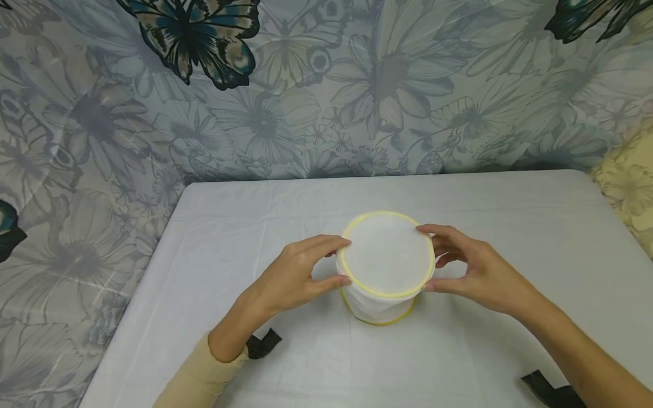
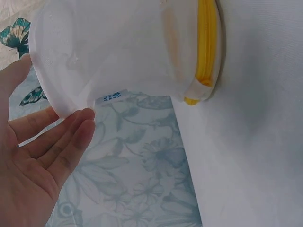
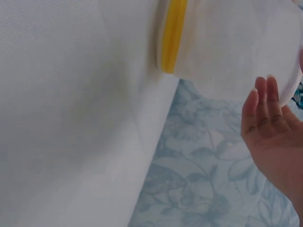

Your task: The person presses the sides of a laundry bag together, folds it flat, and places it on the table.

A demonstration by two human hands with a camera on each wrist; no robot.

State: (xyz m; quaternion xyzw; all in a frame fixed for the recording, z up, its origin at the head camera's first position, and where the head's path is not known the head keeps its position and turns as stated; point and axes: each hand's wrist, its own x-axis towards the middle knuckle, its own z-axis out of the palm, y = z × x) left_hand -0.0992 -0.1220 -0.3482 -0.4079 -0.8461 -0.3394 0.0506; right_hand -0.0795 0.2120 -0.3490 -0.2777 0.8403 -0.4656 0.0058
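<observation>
A round white mesh laundry bag [image 1: 386, 255] with a yellow ring around its top stands upright on the white table. My left hand [image 1: 293, 275] holds its top rim from the left, thumb and fingertips spread along the edge. From the right, my right hand [image 1: 476, 269] grips the same rim, with the index finger on top and the thumb lower down. In the left wrist view a yellow zipper [image 2: 206, 42] circles the base, and a small white tag [image 2: 112, 97] with blue print sticks out. The right wrist view shows the fingers [image 3: 272, 104] against the mesh wall.
A white cloth covers the table [image 1: 245, 215]. Behind it hangs a grey flowered curtain [image 1: 388, 79] with butterflies. A black strap piece [image 1: 264, 344] lies by the left wrist, and another black strap [image 1: 551, 391] is by the right forearm.
</observation>
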